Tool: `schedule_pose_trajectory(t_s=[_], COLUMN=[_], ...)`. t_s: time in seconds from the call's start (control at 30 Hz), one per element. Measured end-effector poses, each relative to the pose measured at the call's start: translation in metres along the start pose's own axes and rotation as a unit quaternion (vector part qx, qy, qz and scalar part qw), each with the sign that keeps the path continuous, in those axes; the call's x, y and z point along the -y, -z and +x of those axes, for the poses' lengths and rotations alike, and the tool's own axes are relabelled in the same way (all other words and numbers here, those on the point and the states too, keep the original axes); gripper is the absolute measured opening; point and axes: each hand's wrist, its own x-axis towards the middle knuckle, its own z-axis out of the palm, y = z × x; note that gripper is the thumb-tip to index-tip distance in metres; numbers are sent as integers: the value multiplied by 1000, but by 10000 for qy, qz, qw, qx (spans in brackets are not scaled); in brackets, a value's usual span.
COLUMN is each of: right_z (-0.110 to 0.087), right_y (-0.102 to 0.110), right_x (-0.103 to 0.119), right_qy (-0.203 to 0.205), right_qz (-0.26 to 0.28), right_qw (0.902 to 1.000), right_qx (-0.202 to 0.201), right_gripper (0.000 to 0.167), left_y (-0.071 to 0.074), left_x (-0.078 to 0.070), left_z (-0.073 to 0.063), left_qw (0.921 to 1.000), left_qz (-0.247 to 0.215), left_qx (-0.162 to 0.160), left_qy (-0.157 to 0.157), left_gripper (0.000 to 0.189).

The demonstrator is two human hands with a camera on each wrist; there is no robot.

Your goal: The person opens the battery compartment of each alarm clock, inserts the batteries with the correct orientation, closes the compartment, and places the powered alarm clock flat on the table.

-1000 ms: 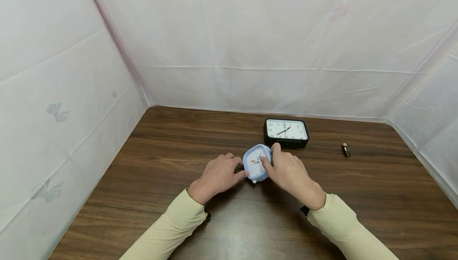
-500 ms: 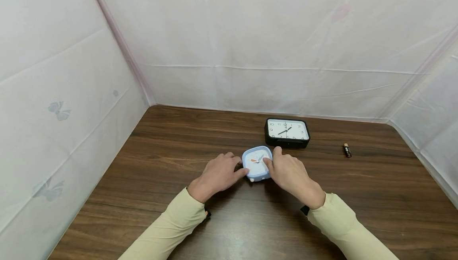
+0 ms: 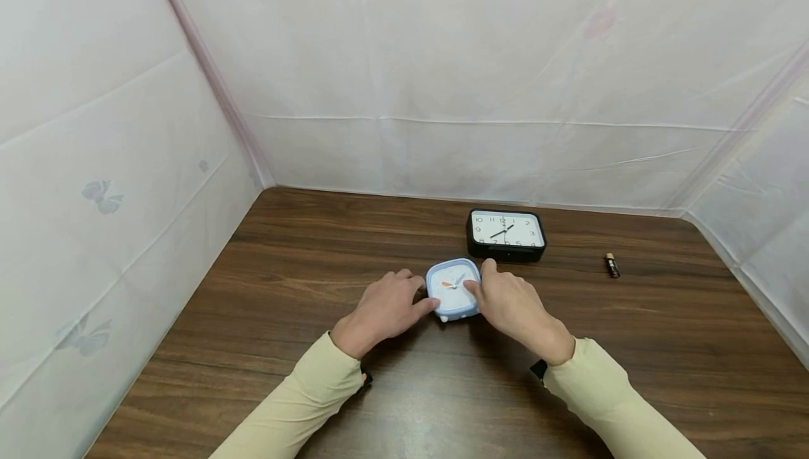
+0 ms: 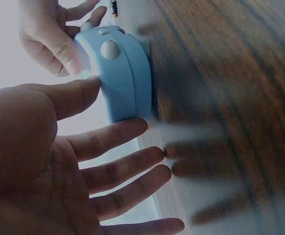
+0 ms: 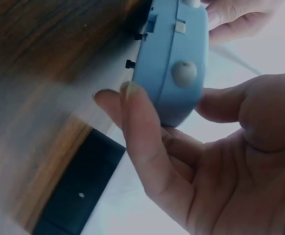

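Note:
Both hands are at a small light-blue alarm clock (image 3: 451, 297) with a white face and an orange hand, its face turned up. My left hand (image 3: 385, 308) pinches its left side, thumb at the front rim and index fingertip low on the casing; the other fingers spread out in the left wrist view. My right hand (image 3: 515, 308) grips the right side, thumb over the face's edge and fingers bent toward the back. In the right wrist view the blue casing (image 5: 157, 73) shows white round knobs (image 5: 184, 73) on its near side and small black pegs (image 5: 130, 64) on its back.
A black rectangular clock (image 3: 507, 234) lies just behind the blue one, close to the right fingertips. Farther right is a small battery (image 3: 612, 265), black with a copper-coloured end. White cloth (image 3: 404, 94) hangs around the dark wooden table (image 3: 284, 255).
The blue alarm clock has turned a little between the hands, and its near edge has shifted slightly left. The right fingers have shifted slightly with it; the left hand has hardly moved.

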Motion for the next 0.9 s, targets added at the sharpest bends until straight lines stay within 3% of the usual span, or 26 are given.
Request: schedule_pose_trajectory(t_s=[0.17,0.4,0.63,0.9], right_z=[2,3,4,8], right_y=[-2,-4,-10,-24], right_x=[-2,-3,-3,2], right_qy=[-34,-51,38,101], right_qz=[247,82,-21,36], right_qw=[9995,9994,9996,9999], right_qx=[178,345,294,108], right_gripper=[26,27,30,32], left_y=[1,3,4,2], left_x=[1,0,-1,4], left_z=[-1,-1,-2,-1], left_qw=[10000,9999,9996,9996], left_qz=[-31,25,187,150], left_qx=[24,60,102,-163], left_qy=[81,152,173,178], left_gripper=[49,52,53,49])
